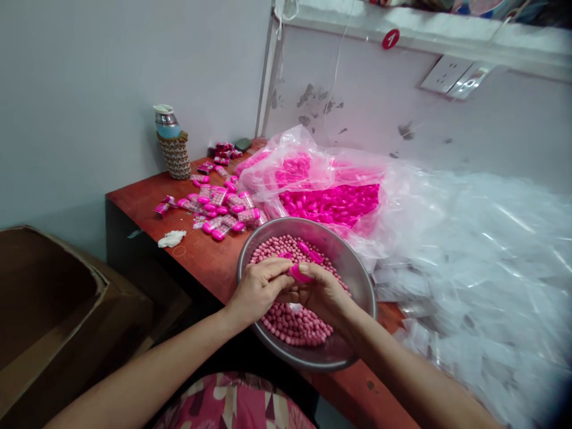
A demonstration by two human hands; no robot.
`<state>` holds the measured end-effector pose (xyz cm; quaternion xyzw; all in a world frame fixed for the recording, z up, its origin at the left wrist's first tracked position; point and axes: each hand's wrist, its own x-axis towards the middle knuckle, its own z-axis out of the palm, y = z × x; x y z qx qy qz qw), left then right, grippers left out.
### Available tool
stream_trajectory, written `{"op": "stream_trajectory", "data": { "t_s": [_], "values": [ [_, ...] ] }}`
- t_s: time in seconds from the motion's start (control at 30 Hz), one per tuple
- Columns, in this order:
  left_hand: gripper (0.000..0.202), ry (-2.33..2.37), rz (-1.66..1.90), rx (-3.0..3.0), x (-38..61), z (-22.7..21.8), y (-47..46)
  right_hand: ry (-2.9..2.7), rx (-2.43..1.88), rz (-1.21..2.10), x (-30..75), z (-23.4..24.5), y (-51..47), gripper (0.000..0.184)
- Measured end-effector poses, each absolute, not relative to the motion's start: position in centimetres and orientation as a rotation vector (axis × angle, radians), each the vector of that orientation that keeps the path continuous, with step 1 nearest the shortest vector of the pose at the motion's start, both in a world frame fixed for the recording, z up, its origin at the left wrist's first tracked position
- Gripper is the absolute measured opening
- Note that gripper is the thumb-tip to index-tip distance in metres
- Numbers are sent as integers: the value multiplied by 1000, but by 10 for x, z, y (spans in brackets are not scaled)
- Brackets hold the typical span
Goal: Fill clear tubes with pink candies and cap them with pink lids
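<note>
A metal bowl full of small pink candy balls sits at the near edge of a red table. Both hands meet over the bowl. My left hand has its fingers closed on a small clear container that is mostly hidden. My right hand pinches a bright pink cap against it. Two more pink caps lie on the candy behind my hands.
Filled pink-capped containers lie in a pile at the table's left. A plastic bag of loose pink caps sits behind the bowl. Clear plastic covers the right side. A bottle in a woven sleeve stands by the wall. A brown cardboard box is at the left.
</note>
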<state>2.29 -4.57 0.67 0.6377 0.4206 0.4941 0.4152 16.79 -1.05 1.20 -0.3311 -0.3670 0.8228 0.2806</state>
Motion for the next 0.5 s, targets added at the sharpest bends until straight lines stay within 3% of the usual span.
{"op": "stream_trajectory", "data": {
  "t_s": [0.1,0.2,0.37,0.5],
  "values": [
    [25,1075,1251,1531,19,4,-36,-1081,-924,2216,174,16,-4,39],
    [33,1170,1353,1414,0,14,1,-1363,-1050,2001,191,25,4,47],
    [50,1263,1729,1567,-38,51,58,-2387,-1517,1044,213,24,5,27],
    [37,1276,1495,1734,-28,49,31,-2803,-1706,352,209,3,-4,27]
  ]
}}
